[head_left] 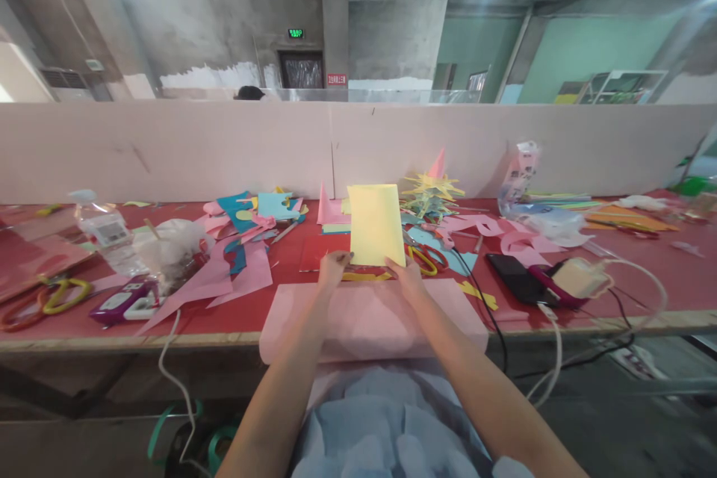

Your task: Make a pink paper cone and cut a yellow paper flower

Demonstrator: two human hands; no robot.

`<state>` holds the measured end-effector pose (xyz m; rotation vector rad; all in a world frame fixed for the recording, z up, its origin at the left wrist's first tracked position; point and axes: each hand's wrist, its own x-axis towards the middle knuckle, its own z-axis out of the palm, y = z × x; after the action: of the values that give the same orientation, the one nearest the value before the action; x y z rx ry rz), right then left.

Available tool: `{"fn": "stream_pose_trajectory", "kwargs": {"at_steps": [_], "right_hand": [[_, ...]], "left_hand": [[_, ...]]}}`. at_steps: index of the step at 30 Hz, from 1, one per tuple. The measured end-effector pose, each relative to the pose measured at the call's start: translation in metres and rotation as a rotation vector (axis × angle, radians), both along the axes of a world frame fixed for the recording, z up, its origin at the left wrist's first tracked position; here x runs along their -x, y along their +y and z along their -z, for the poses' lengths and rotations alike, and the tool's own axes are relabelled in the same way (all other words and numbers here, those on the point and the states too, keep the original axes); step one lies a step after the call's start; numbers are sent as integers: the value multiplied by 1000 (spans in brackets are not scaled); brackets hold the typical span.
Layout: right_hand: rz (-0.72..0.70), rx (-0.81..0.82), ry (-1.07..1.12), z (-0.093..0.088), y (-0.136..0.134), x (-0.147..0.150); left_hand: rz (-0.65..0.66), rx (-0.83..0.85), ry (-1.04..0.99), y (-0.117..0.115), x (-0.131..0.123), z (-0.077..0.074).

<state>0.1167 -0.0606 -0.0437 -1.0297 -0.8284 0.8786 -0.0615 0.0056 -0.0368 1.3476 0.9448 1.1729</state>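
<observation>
A sheet of yellow paper [376,225] is held upright in front of me, between both hands. My left hand [334,267] pinches its lower left corner. At the lower right corner my right hand [404,273] grips it with the thumb on the near face. Below the hands a large pink sheet [373,317] hangs over the table's front edge. Yellow-handled scissors [423,260] lie just right of the held paper, and a thin yellow strip [367,276] lies under it.
Pink and blue paper scraps [246,269] cover the red table [632,272] on the left, near a plastic bottle [101,220] and orange-yellow scissors [56,297]. A spiky paper tree [431,190] stands behind. To the right are a phone [518,278], cables and a power strip [560,285].
</observation>
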Motion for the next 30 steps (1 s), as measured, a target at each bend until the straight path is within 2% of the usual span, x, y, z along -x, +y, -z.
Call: {"fn": "stream_pose_trajectory", "kwargs": {"at_steps": [6, 14, 18, 30], "right_hand": [[18, 46, -141, 2, 1, -4], [-177, 112, -243, 1, -7, -31], [-197, 109, -302, 1, -9, -42], [-308, 69, -309, -2, -13, -47]], "left_hand": [[-14, -63, 74, 1, 3, -2], [39, -66, 139, -4, 4, -5], [35, -46, 148, -1, 3, -1], [50, 14, 72, 1, 5, 3]]}}
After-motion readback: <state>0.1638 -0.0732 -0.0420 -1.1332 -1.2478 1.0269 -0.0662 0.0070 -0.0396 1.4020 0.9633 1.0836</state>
